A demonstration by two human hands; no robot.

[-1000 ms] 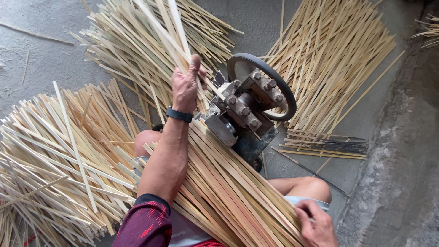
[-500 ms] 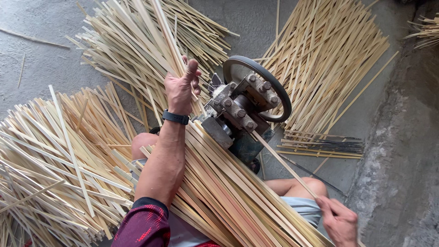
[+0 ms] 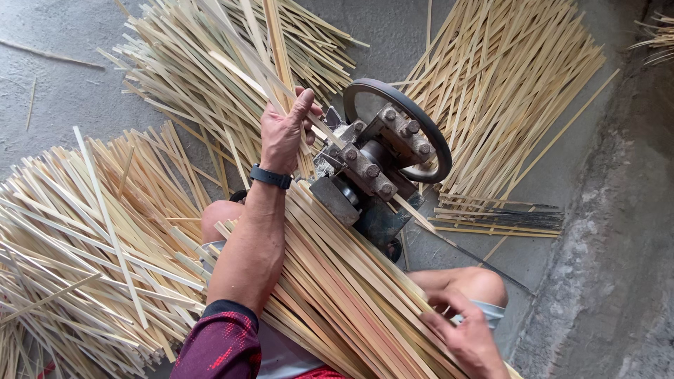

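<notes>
Left hand [image 3: 284,133] closed on a bamboo strip [image 3: 277,49] at the machine [image 3: 372,168], strip's long axis toward 12 o'clock. Right hand [image 3: 467,337] at 5 o'clock, fingers pinching a slat in the lap bundle [image 3: 337,295]. Left nearer the machine.

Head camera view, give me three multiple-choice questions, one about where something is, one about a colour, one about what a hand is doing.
1. Where is the bundle of bamboo strips?
A. across the person's lap
B. on a shelf
C. in a basket

2. What colour is the wristband?
A. white
B. black
C. yellow

3. What is the left hand doing?
A. resting flat on the floor
B. gripping a hammer
C. holding a strip beside the machine

Answers: 1 A, it runs between the knees; 2 B, a dark band on the wrist; 3 C, fingers closed on a strip.
</notes>
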